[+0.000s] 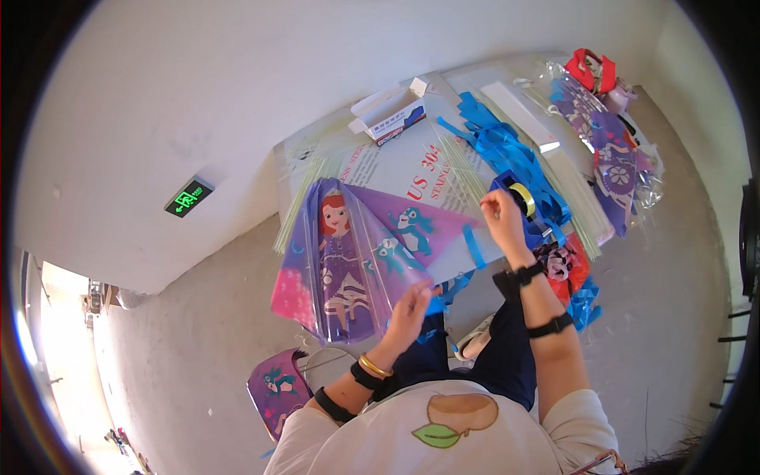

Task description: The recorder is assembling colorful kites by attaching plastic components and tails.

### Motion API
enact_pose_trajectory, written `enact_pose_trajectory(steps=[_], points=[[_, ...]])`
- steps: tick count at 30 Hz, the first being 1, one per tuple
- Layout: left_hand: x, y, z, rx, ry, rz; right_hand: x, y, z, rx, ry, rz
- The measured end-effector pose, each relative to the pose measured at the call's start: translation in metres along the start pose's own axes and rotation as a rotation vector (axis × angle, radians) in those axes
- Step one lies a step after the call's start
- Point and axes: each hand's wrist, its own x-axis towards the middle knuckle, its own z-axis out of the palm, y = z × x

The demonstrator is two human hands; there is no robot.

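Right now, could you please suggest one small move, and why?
Perhaps bring the right hand across to the purple sheet: its fingers look pinched beside the yellow tape roll, while the left hand is at the sheet's near edge. Any held tape is unclear.

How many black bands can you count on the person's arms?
4. Left arm: one wrist band, one forearm band. Right arm: one band near the wrist, another farther up the forearm. Others could be hidden.
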Motion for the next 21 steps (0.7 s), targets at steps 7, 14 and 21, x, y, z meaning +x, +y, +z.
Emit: enact_pose_trajectory(steps=[7, 14, 21], points=[[-0.012, 0.092, 0.003, -0.335, 0.184, 0.182, -0.129, -0.116, -0.049, 0.834, -0.624, 0.243], [-0.048, 0.099, 0.035, 0.094, 0.279, 0.712, -0.176, -0.160, -0.026, 0.723, -0.197, 0.030], [-0.092, 0.084, 0.041, 0.073, 0.182, 0.740, -0.197, -0.182, -0.041, 1.130, -0.161, 0.439]])
